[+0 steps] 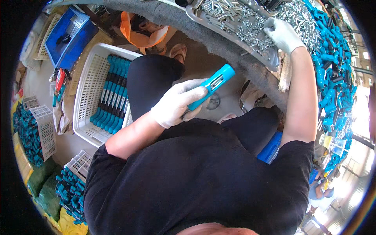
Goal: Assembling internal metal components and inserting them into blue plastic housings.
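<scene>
Both hands (178,102) (282,34) wearing white gloves. Handle (212,85) showing bright blue w/ silver slot. Basket (88,84) showing white, holding teal-and-black handles (113,94). Metal bits (250,27) gleaming silver on grey tray (270,58). Shirt (196,176) showing black; box (70,37) blue, strap (137,35) orange.

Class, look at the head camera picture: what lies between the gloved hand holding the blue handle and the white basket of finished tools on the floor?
In the head view, the person's black-clad thigh lies between the left hand gripping the blue handle and the white basket.
</scene>
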A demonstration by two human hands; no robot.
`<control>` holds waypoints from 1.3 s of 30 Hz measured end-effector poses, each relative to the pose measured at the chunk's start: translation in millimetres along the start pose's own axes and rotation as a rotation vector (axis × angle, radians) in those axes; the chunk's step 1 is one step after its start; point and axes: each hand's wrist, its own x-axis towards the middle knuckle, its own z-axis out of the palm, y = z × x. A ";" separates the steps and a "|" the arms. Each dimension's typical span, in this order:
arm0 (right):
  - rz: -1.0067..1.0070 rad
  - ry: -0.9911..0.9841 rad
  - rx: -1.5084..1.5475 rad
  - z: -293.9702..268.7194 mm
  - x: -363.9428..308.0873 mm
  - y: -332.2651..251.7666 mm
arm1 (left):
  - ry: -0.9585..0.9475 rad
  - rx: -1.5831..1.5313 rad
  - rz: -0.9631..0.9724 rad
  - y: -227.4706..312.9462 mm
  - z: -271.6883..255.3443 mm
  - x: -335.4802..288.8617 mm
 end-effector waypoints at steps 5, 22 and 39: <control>0.014 0.035 -0.060 4.2 -1.8 0.6 | 0.019 0.040 -0.034 -6.8 -0.5 -0.7; -0.205 0.370 1.147 54.0 -180.7 -123.4 | 0.040 0.136 0.018 -8.2 40.3 -5.7; -0.041 0.773 0.802 21.5 -124.6 -52.2 | 0.080 0.191 0.017 -20.8 57.1 -8.9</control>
